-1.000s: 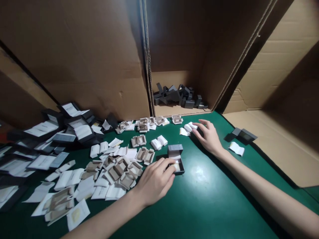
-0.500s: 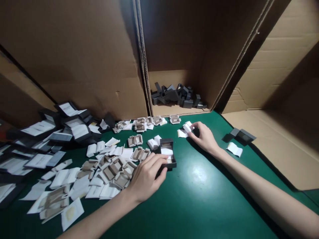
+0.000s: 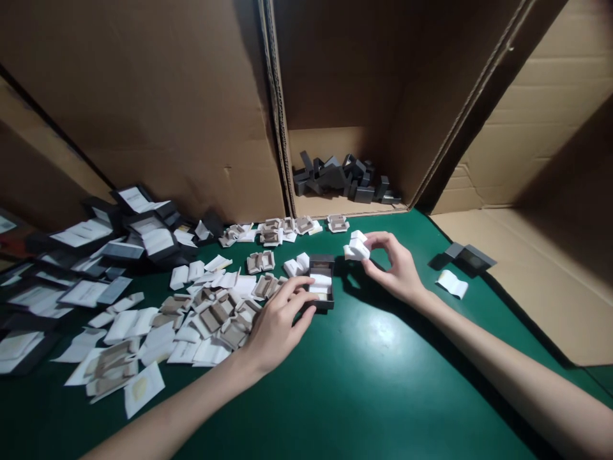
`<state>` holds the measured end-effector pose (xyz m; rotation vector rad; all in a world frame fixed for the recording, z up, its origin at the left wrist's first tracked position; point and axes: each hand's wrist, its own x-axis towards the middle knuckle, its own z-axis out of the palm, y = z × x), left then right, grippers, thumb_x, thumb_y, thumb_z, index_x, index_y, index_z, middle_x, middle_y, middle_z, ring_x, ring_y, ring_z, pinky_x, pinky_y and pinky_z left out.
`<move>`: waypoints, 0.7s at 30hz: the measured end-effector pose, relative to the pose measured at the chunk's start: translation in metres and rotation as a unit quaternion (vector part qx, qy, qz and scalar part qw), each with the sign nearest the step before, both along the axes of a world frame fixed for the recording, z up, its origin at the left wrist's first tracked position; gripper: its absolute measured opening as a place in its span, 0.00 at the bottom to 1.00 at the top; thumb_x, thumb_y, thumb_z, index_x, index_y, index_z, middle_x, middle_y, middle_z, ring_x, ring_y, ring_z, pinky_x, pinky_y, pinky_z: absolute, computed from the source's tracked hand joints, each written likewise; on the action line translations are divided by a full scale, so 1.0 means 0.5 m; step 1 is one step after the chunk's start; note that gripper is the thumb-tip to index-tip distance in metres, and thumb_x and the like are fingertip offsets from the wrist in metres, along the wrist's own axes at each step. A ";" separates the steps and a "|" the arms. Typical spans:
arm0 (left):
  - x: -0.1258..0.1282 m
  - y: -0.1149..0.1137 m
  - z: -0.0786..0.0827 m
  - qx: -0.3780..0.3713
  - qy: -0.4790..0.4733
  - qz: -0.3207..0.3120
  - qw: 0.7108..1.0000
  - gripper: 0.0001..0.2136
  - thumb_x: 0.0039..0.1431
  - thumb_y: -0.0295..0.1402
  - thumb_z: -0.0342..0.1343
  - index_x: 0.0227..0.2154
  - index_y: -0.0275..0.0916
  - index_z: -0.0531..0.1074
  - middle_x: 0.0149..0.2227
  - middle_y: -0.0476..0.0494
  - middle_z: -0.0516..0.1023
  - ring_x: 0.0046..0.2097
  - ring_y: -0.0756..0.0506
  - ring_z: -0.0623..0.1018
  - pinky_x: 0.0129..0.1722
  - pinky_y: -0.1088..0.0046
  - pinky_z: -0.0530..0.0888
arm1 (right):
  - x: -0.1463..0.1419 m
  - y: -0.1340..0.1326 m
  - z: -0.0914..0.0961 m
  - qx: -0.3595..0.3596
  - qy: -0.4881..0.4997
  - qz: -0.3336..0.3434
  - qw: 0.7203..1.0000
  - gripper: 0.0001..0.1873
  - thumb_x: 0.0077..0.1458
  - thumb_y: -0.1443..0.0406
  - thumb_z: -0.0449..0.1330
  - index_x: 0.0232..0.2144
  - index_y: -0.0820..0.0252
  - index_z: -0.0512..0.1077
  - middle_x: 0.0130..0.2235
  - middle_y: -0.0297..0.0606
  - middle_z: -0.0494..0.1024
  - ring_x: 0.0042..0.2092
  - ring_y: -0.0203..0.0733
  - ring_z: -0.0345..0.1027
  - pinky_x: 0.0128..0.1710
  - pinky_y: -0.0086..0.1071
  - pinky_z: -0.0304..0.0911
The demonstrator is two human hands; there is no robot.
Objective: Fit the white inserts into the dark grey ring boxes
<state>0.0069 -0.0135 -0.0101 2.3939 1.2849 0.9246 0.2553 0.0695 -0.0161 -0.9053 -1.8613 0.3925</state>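
Note:
My right hand [image 3: 395, 265] pinches a white folded card insert [image 3: 357, 247] between thumb and fingers, held just over the table to the right of a small black box [image 3: 327, 305]. That box lies open side up, with a white folded piece [image 3: 322, 282] inside it. My left hand [image 3: 278, 326] grips the box's left side, its fingertips reaching over the rim. The hand partly hides the box's near left corner. Behind the box sits another white folded insert [image 3: 297, 264].
Loose papers and grey-brown card inserts [image 3: 218, 313] are heaped on the left of the green table [image 3: 383, 383]. Black boxes with white papers [image 3: 148, 233] pile up far left. More black box parts [image 3: 335, 172] lie in a cardboard compartment. A black piece [image 3: 472, 260] and white paper [image 3: 451, 283] lie right.
My right hand has raised the white insert off the table and turned it. The black box, with my left hand on it, has shifted slightly away from me and straightened.

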 end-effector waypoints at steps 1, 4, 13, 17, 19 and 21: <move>0.000 0.000 0.000 -0.001 -0.001 -0.001 1.000 0.07 0.62 0.26 0.49 0.39 0.39 0.71 0.53 0.40 0.67 0.51 0.43 0.72 0.47 0.62 0.73 | -0.003 -0.010 0.009 0.007 -0.025 0.028 0.999 0.12 0.50 0.66 0.58 0.39 0.58 0.63 0.42 0.42 0.72 0.40 0.42 0.67 0.40 0.38 0.66; -0.001 -0.002 -0.002 -0.007 -0.004 -0.009 1.000 0.07 0.61 0.26 0.50 0.39 0.39 0.71 0.52 0.40 0.67 0.49 0.44 0.74 0.47 0.63 0.73 | -0.008 -0.041 0.034 0.007 -0.126 0.133 0.983 0.14 0.50 0.67 0.58 0.40 0.58 0.63 0.40 0.41 0.72 0.40 0.41 0.67 0.38 0.35 0.66; 0.001 0.000 -0.006 -0.019 -0.012 -0.023 0.999 0.04 0.60 0.26 0.51 0.35 0.38 0.70 0.46 0.41 0.69 0.47 0.45 0.73 0.45 0.66 0.72 | -0.002 -0.081 0.063 0.029 -0.220 0.187 0.957 0.15 0.52 0.69 0.56 0.44 0.58 0.64 0.45 0.44 0.71 0.47 0.43 0.66 0.43 0.35 0.65; 0.003 0.001 -0.007 -0.017 -0.012 -0.033 0.999 0.04 0.60 0.25 0.51 0.35 0.37 0.70 0.44 0.41 0.69 0.45 0.45 0.74 0.43 0.67 0.73 | -0.024 -0.077 0.072 0.068 -0.339 0.195 0.918 0.10 0.51 0.68 0.56 0.39 0.60 0.67 0.40 0.44 0.73 0.40 0.43 0.67 0.38 0.36 0.64; 0.002 0.000 -0.007 -0.016 -0.005 -0.038 0.999 0.05 0.59 0.24 0.50 0.34 0.37 0.69 0.44 0.41 0.69 0.45 0.45 0.74 0.42 0.67 0.73 | -0.046 -0.076 0.085 0.091 -0.390 0.183 0.898 0.08 0.51 0.68 0.56 0.36 0.60 0.68 0.37 0.43 0.73 0.37 0.43 0.66 0.35 0.35 0.62; 0.000 0.000 -0.008 -0.015 0.001 -0.033 0.999 0.04 0.59 0.23 0.50 0.33 0.37 0.68 0.45 0.41 0.68 0.44 0.45 0.74 0.42 0.67 0.73 | -0.072 -0.077 0.099 0.095 -0.413 0.149 0.894 0.08 0.50 0.69 0.57 0.35 0.60 0.68 0.34 0.41 0.73 0.35 0.42 0.66 0.32 0.34 0.60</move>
